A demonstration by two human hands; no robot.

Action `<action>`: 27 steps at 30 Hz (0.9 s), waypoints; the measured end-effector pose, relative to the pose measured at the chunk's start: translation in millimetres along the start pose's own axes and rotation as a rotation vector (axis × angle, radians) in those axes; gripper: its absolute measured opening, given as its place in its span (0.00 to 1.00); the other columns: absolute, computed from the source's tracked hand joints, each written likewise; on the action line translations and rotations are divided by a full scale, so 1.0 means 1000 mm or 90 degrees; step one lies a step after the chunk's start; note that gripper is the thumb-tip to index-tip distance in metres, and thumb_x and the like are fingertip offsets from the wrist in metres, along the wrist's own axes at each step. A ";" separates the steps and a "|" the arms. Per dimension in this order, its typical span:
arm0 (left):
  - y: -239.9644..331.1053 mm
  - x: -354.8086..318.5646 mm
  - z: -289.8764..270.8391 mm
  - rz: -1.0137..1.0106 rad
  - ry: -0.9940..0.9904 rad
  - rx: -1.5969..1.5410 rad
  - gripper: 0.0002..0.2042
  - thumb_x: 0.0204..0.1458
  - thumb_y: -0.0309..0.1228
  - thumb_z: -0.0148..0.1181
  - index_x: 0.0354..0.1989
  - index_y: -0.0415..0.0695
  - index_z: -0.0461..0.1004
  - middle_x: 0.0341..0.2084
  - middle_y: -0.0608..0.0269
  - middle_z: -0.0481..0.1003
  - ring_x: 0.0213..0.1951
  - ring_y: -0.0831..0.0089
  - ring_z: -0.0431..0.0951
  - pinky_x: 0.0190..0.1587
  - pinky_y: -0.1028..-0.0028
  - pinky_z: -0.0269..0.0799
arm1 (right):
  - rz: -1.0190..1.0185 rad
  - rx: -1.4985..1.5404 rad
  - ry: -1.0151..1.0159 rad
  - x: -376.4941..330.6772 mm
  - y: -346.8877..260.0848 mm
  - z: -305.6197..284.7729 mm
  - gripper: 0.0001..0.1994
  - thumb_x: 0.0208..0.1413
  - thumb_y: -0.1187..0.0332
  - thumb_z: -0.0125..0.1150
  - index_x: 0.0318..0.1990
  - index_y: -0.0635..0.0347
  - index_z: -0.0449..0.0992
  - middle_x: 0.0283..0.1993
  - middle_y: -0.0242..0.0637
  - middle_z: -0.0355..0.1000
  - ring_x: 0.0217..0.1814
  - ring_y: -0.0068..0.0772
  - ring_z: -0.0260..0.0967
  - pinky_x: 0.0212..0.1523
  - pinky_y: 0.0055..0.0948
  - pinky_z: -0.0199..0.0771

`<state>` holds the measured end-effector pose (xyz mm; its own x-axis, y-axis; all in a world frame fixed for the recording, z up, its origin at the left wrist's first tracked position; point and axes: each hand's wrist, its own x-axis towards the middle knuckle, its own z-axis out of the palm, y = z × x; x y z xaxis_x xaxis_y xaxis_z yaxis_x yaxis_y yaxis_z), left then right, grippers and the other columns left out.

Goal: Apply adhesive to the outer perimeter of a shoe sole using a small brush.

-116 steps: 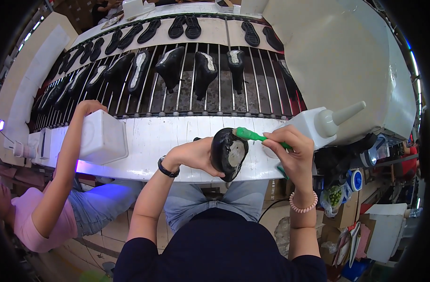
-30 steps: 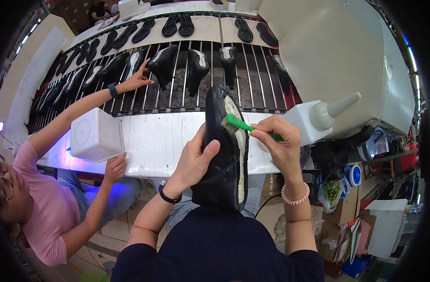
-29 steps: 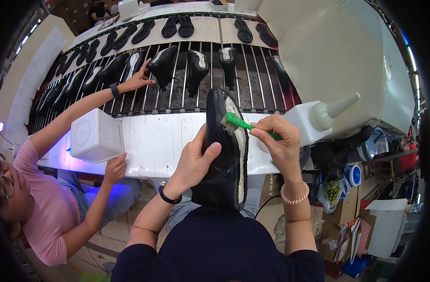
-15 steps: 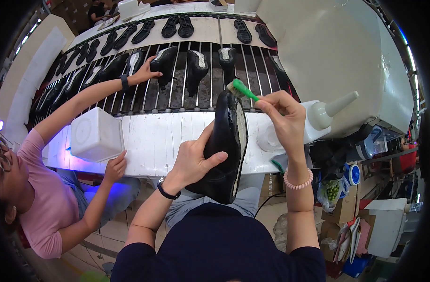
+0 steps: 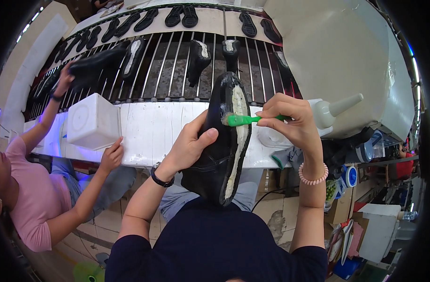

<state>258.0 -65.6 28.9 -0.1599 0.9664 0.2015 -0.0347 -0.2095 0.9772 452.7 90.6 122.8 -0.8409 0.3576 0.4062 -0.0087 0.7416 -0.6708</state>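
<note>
Over my lap and the front edge of the white bench, my left hand [image 5: 187,144] grips a black boot upper [image 5: 208,176] by its side. The boot is tilted so that its bottom, a pale strip inside a black rim, faces up and to the right. My right hand [image 5: 292,123] pinches a green-handled brush [image 5: 244,121]. Its bristles touch the black rim beside the pale strip, below the toe, where the leather looks wet and shiny.
A white bench [image 5: 151,134] carries a white square container [image 5: 93,123] and a pale spouted bottle [image 5: 325,113]. Beyond it, black boots [image 5: 198,61] lie on a metal roller rack [image 5: 170,66], with soles [image 5: 182,17] behind. At left, a co-worker's hand [image 5: 64,81] is at a black boot.
The brush has moved from the boot's toe down along its rim. My boot has turned to show more of its bottom. The co-worker's far hand has swung left, and a boot left the rack's middle.
</note>
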 end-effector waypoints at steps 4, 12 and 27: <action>0.000 0.000 -0.001 -0.004 0.007 -0.027 0.29 0.62 0.46 0.51 0.62 0.34 0.61 0.51 0.57 0.72 0.51 0.74 0.70 0.56 0.75 0.64 | -0.019 0.014 -0.032 -0.004 0.000 0.001 0.07 0.41 0.79 0.72 0.28 0.69 0.78 0.28 0.38 0.74 0.31 0.27 0.74 0.30 0.21 0.70; -0.009 0.003 -0.003 -0.033 0.060 -0.154 0.26 0.64 0.43 0.49 0.61 0.33 0.63 0.49 0.60 0.73 0.49 0.78 0.71 0.53 0.78 0.65 | 0.024 0.046 -0.082 -0.018 -0.002 0.013 0.08 0.39 0.80 0.72 0.27 0.69 0.77 0.28 0.39 0.75 0.30 0.29 0.75 0.30 0.24 0.72; -0.017 0.008 -0.006 -0.046 0.095 -0.153 0.23 0.65 0.42 0.46 0.59 0.34 0.65 0.47 0.61 0.73 0.48 0.79 0.71 0.52 0.78 0.66 | 0.082 0.007 0.009 -0.027 -0.006 0.029 0.06 0.46 0.75 0.70 0.31 0.66 0.80 0.29 0.36 0.75 0.30 0.27 0.74 0.30 0.26 0.71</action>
<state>251.7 -54.7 13.2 -0.2908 0.9512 0.1027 -0.2808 -0.1875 0.9413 460.1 60.1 97.3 -0.8277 0.4573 0.3251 0.0926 0.6829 -0.7247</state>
